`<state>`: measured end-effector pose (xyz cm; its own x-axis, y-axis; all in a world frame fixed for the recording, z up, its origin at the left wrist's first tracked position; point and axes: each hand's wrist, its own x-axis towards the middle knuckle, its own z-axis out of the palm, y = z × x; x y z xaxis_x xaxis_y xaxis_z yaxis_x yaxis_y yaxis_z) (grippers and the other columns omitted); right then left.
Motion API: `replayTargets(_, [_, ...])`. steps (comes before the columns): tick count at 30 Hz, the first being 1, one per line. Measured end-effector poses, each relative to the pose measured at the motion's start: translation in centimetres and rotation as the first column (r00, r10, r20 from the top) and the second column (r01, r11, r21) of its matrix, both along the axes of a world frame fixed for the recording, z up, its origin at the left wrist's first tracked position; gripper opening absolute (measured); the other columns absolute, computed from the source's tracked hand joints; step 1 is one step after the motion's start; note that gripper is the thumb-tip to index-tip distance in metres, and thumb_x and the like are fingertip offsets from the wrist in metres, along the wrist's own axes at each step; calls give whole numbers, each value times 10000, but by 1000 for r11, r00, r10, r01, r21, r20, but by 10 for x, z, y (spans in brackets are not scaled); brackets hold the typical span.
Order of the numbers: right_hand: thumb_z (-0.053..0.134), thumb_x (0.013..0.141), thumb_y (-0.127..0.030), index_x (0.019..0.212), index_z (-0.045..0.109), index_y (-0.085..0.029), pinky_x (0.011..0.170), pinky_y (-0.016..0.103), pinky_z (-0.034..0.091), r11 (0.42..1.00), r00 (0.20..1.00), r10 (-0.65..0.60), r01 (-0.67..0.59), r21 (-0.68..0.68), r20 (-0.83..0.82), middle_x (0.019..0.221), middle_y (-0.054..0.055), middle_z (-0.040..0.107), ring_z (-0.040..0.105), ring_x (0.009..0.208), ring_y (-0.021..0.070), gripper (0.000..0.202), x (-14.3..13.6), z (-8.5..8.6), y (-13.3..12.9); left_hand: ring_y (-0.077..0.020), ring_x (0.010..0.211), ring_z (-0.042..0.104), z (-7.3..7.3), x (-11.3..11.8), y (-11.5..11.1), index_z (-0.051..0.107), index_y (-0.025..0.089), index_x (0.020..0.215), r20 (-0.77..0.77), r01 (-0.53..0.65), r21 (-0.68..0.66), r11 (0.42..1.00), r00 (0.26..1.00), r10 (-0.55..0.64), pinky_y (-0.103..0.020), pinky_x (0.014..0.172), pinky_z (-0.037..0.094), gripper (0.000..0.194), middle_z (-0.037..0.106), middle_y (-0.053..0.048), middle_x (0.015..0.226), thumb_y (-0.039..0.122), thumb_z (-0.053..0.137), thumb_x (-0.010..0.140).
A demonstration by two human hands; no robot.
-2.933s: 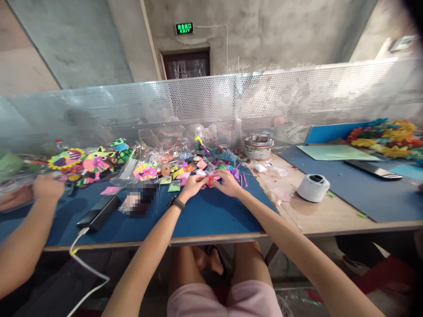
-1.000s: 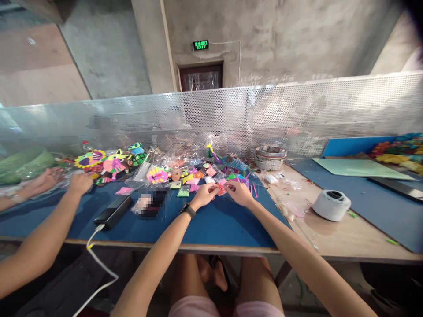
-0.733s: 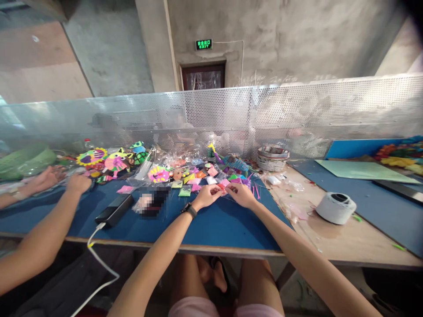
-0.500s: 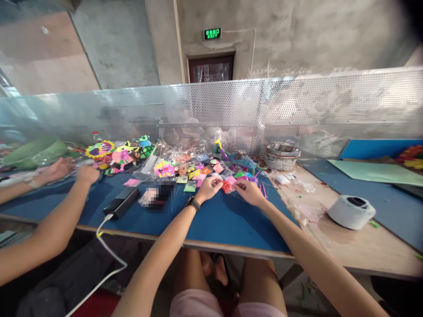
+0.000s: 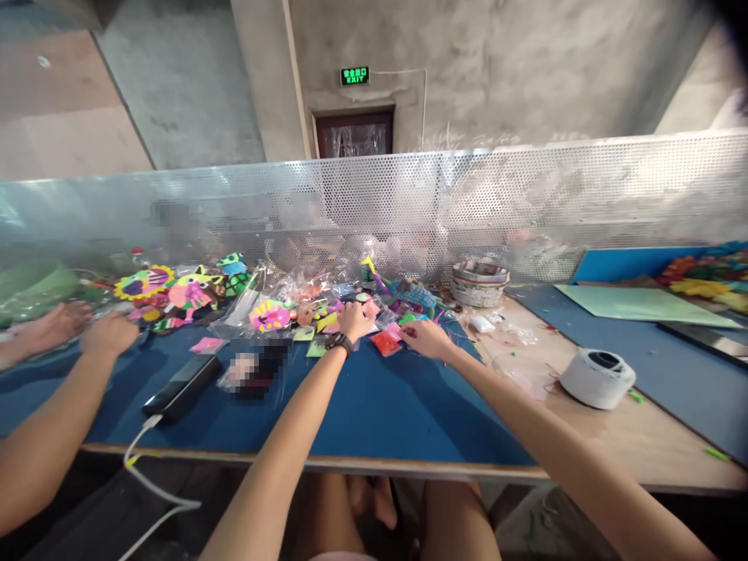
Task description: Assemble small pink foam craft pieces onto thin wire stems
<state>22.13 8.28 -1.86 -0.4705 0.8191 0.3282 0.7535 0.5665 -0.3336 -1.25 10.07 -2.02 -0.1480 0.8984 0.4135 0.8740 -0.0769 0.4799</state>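
My left hand, with a black watch on its wrist, reaches forward into a heap of small colourful packets at the back of the blue mat. Its back faces me and its fingers are hidden. My right hand rests on the mat with thumb and forefinger close together. Their tips lie right beside a small red packet that is flat on the mat. Whether they touch it is unclear.
A co-worker's two hands work at the left near bright foam cut-outs. A black power bank with a white cable lies front left. A white tape roll, a small basket and a perforated metal screen are nearby.
The red packet, held between both hands before, now lies on the mat. My left hand has moved forward into the heap. The view has shifted slightly.
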Motion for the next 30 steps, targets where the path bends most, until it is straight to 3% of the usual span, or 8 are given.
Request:
replayTargets(2, [550, 938, -387, 892, 738, -240, 575, 236, 369, 1000, 1000, 3, -2, 14, -20, 832, 35, 733, 654, 736, 169, 243, -2, -8, -4, -358, 1168, 503, -2, 11, 6, 587, 142, 1046, -96, -101, -11, 995, 990, 100, -464, 940, 406, 397, 583, -194, 1149, 440, 657, 792])
replayTargets(7, [554, 946, -368, 916, 723, -249, 588, 234, 372, 1000, 996, 19, -19, 2, -88, 831, 20, 728, 650, 736, 158, 209, -5, -18, -16, -369, 1207, 458, -13, 29, 17, 546, 138, 1157, -244, -156, 68, 985, 955, 168, -491, 957, 396, 442, 540, -197, 1196, 415, 628, 821])
replayTargets(12, [537, 959, -396, 953, 738, -276, 600, 239, 393, 999, 992, 39, -42, -19, -121, 834, 11, 728, 657, 752, 165, 234, -1, -19, -10, -364, 1162, 474, -13, 33, 26, 533, 129, 1183, -294, -194, 101, 976, 931, 216, -484, 924, 416, 463, 526, -189, 1179, 356, 636, 793])
replayTargets(17, [532, 958, -381, 940, 735, -268, 619, 238, 412, 997, 988, 69, -74, -29, -137, 851, 5, 741, 677, 768, 167, 233, 2, -20, -6, -357, 1177, 452, -8, 35, 31, 555, 134, 1146, -369, -133, 108, 985, 915, 164, -485, 940, 403, 377, 530, -188, 1192, 269, 606, 797])
replayTargets(22, [542, 953, -374, 920, 737, -264, 622, 239, 422, 997, 988, 64, -70, -38, -141, 868, 9, 752, 688, 787, 172, 227, 2, -19, -7, -367, 1163, 468, -1, 35, 33, 478, 133, 1271, -369, -140, 61, 988, 917, 153, -507, 947, 388, 496, 541, -199, 1210, 256, 602, 807])
replayTargets(25, [542, 954, -384, 930, 735, -262, 627, 244, 429, 996, 983, 65, -75, -51, -173, 873, 6, 756, 692, 787, 174, 229, 3, -17, -7, -375, 1141, 489, 4, 35, 30, 442, 124, 1301, -359, -134, 41, 990, 923, 139, -505, 945, 383, 550, 545, -205, 1200, 265, 609, 796])
replayTargets(30, [544, 959, -381, 962, 742, -252, 648, 245, 442, 994, 975, 74, -90, -68, -212, 895, 18, 759, 693, 793, 171, 236, 5, -16, -6, -383, 1187, 467, 16, 31, 19, 455, 134, 1274, -366, -78, 45, 996, 927, 89, -514, 979, 364, 463, 538, -211, 1218, 278, 555, 846])
